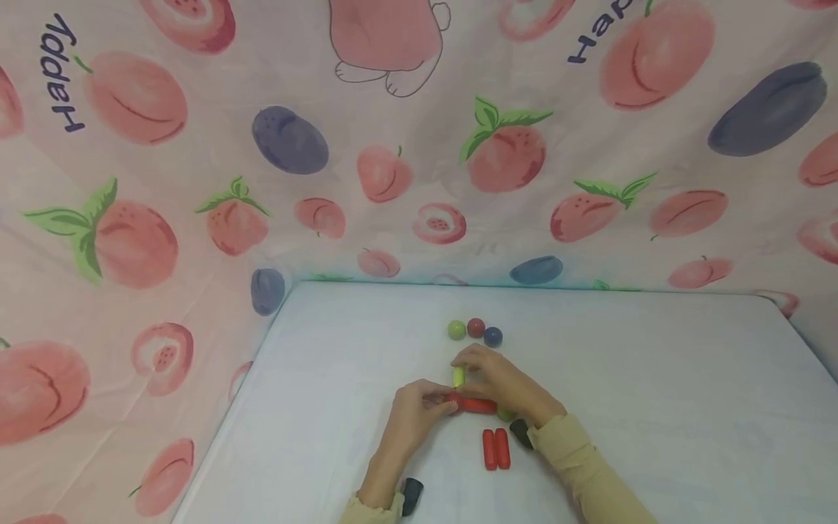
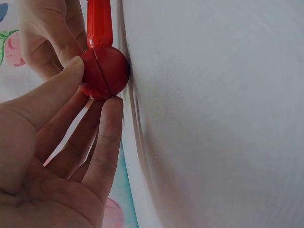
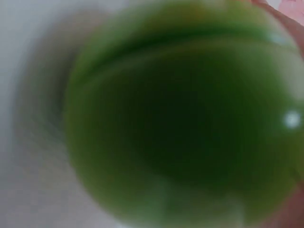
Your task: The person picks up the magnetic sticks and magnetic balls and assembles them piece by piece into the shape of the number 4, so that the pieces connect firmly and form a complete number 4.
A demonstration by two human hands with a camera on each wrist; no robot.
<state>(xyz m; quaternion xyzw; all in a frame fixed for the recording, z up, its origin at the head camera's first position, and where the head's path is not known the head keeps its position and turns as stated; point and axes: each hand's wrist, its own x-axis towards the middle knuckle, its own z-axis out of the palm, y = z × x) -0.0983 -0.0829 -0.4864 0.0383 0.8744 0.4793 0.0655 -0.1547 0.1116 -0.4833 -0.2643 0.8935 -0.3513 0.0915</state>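
your left hand [image 1: 411, 418] pinches a red ball [image 2: 107, 71] between thumb and fingertips. your right hand [image 1: 494, 375], just beyond and to the right, grasps a yellow stick [image 1: 458, 376] in its fingers; the near end is covered, so you cannot tell whether it meets the ball. from the red ball a red stick [image 1: 479, 405] runs rightward below your right hand, towards a green ball [image 3: 180, 118] beneath that wrist, which looms blurred in the right wrist view. on the near side of your right hand, two spare red sticks [image 1: 502, 447] lie side by side on the white desk [image 1: 314, 437]. beyond both hands, a loose light-green ball [image 1: 457, 330], a second red ball [image 1: 476, 327] and a blue ball [image 1: 493, 336] sit clustered. farther off hangs a fruit-printed cloth [image 1: 393, 131].
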